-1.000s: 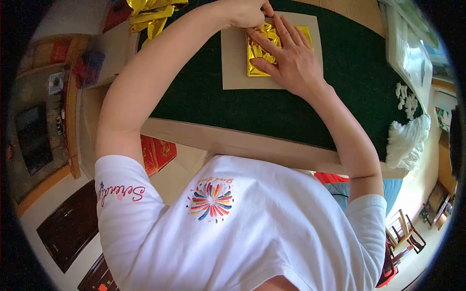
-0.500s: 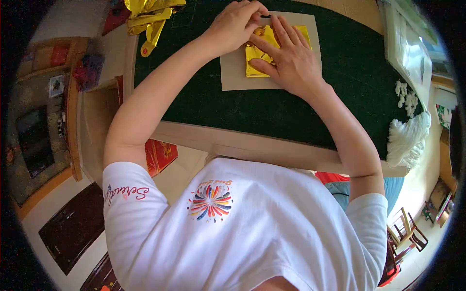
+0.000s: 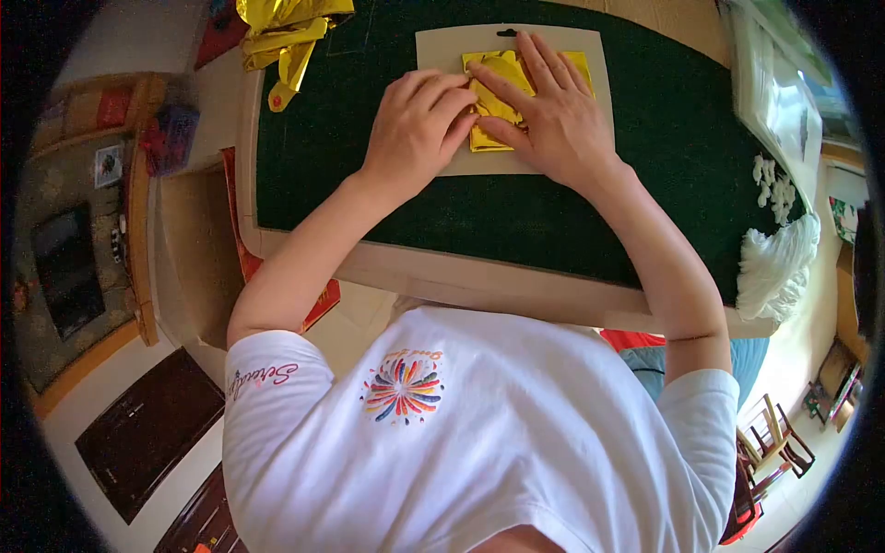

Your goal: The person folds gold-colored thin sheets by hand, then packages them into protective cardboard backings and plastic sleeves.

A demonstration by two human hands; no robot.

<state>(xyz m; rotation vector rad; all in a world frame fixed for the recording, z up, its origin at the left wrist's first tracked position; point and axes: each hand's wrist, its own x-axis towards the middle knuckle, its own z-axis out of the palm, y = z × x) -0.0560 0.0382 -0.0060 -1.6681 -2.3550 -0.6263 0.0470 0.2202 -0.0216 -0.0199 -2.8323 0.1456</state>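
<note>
A folded sheet of shiny gold foil [image 3: 498, 92] lies on a grey-beige card [image 3: 442, 44] that has a small hanging slot at its far edge. My right hand [image 3: 567, 115] rests flat over the right part of the foil, its fingers spread and pointing away from me. At the foil's left edge is my left hand [image 3: 419, 129], with fingers bent and close together; its fingertips touch the edge, and what they may pinch is too small to tell.
Crumpled gold foil [image 3: 286, 41] lies at the table's far left corner. Dark green cloth [image 3: 387, 221] covers the table. At the right edge are white tassels [image 3: 779, 267], small white pieces [image 3: 772, 189] and a clear plastic bag [image 3: 774, 92].
My left hand has come down from the card's far edge to the foil's left edge, uncovering the slot. My right hand has stayed nearly still on the foil.
</note>
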